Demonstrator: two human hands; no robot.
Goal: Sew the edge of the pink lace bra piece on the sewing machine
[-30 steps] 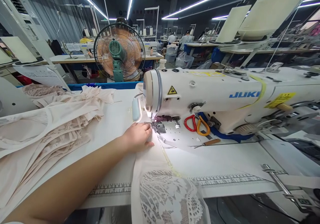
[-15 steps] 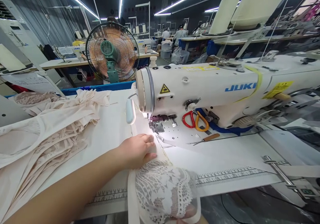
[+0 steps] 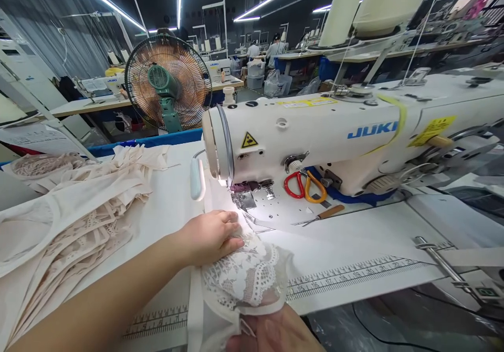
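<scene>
My left hand (image 3: pixel 210 235) lies palm down on a pale fabric piece with white lace (image 3: pixel 244 276), just in front of the presser foot (image 3: pixel 244 200) of a white JUKI sewing machine (image 3: pixel 315 137). The fingers rest on the cloth's edge. At the bottom edge my right hand (image 3: pixel 271 333) is partly in view, holding the near end of the lace piece from below, with lace draped over it. The fabric runs from that hand up under the needle area.
A pile of beige lace garments (image 3: pixel 74 210) fills the table's left side. Red and orange scissors (image 3: pixel 301 184) and a wooden-handled tool (image 3: pixel 321 214) lie under the machine arm. A fan (image 3: pixel 167 82) stands behind. A metal lever (image 3: pixel 444 265) sticks out right. People work far back.
My left hand has slid back from the presser foot toward me. The lace end has been lifted and bunched up, and my right hand has come into view beneath it.
</scene>
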